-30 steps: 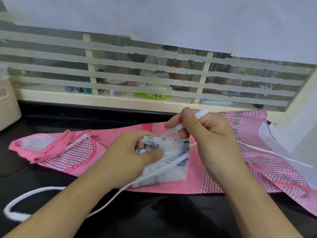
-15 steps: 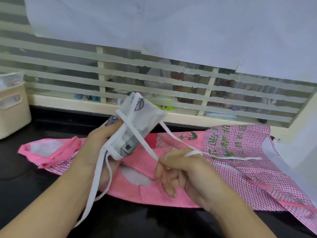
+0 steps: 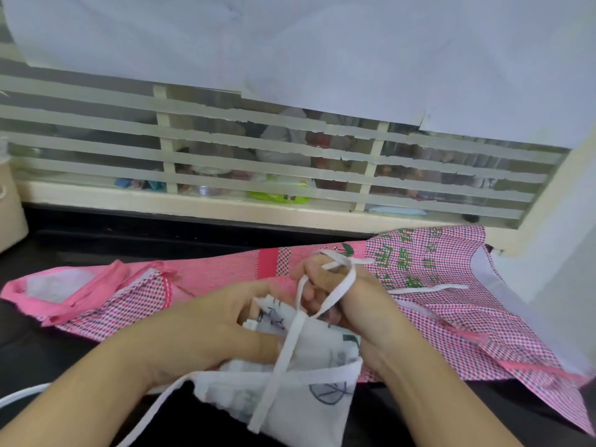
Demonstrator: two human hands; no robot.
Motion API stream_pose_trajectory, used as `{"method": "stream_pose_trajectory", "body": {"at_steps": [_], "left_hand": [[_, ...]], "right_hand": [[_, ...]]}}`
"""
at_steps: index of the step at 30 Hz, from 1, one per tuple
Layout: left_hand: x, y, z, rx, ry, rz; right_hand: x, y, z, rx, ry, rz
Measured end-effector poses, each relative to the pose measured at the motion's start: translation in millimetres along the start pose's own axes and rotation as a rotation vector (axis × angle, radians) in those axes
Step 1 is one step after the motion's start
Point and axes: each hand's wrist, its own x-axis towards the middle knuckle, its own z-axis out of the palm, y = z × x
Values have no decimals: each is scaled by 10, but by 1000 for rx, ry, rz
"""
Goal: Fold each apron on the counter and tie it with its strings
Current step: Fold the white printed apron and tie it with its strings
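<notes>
Black table (image 3: pixel 96 246) runs the full width; back edge meets a cream sill under a slatted window (image 3: pixel 258 150), right side closed off by a white wall (image 3: pixel 567 237). Bare table strip at the back left and along the near edge. Beige bin (image 3: pixel 9 208) at far left edge, only partly in view.

Pink checked apron (image 3: pixel 451 285) spread flat across the middle, its right end reaching the wall corner, green print on the right half, pink straps bunched at left.

Folded white apron (image 3: pixel 290 401) sits front-centre, overlapping the pink one's near edge; grey line drawings, white string (image 3: pixel 283 353) crossed over it, loose tail trailing off left.

Left hand (image 3: pixel 206 333) grips the top of the white bundle, thumb on top. Right hand (image 3: pixel 348 295) curled, string looped around its fingers
</notes>
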Motion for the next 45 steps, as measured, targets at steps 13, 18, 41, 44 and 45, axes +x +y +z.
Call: {"method": "stream_pose_trajectory", "body": {"at_steps": [13,18,41,44,45], "left_hand": [[105,-37,37,87,130,24],[117,-40,52,73,177,52],[101,-65,-9,-275,319,429],[98,-12,11,-503,462,421],[100,-9,-1,-540,513,424]], "right_hand": [[31,-104,-170,167,163,225],[11,-119,-206,-74,96,168],[98,65,-136,194,20,-137],[107,92,-88,257,-17,-152],[99,97,-80,242,-18,-159]]}}
